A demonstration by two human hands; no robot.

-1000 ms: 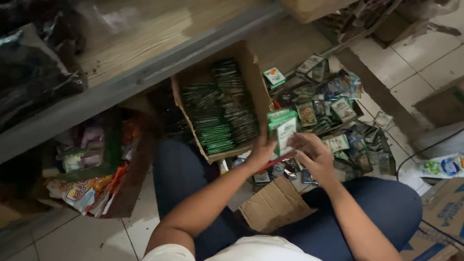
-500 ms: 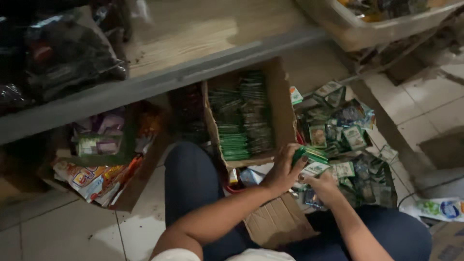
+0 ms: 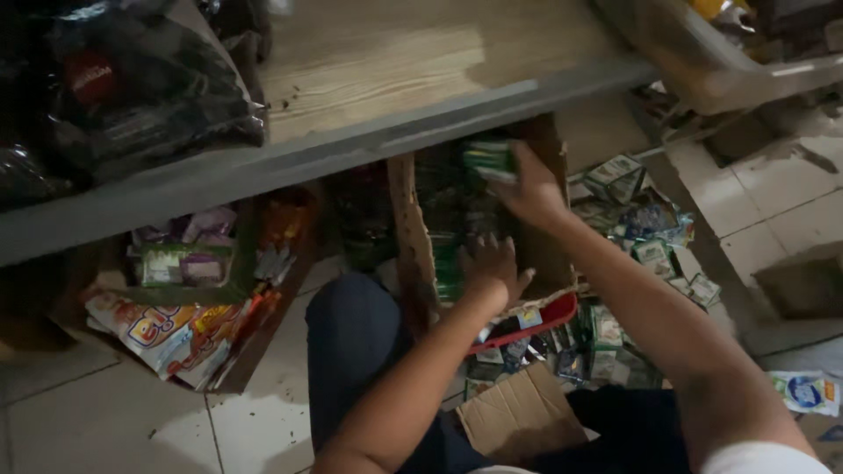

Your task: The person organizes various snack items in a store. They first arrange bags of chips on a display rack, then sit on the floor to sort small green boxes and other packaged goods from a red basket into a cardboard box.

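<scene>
A wide wooden shelf (image 3: 378, 61) with a grey front edge is seen across the top of the view, and dark plastic bags (image 3: 123, 96) are stacked on its left part. The tiled floor (image 3: 97, 421) lies below, pale and speckled. Under the shelf, an open cardboard box (image 3: 408, 237) is stood on the floor, its flaps raised; rows of small green packets are packed inside it, though the interior is dim and blurred. To the left, a second open carton (image 3: 189, 263) is filled with mixed sachets in green, purple and orange, and a colourful printed bag (image 3: 162, 329) is spilled out in front of it. To the right of the box, a loose heap of small green-and-white packets (image 3: 632, 237) is scattered on the floor, with more near a red-rimmed tray (image 3: 527, 325). A torn piece of cardboard (image 3: 518, 412) is laid on the person's lap.

The right hand (image 3: 531, 189) is reached deep into the box, and its grip is pinched around a small green packet (image 3: 490, 158), held just under the shelf edge above the packed rows. The left hand (image 3: 492, 272) is rested inside the box on the rows of packets, fingers spread and holding nothing.
</scene>
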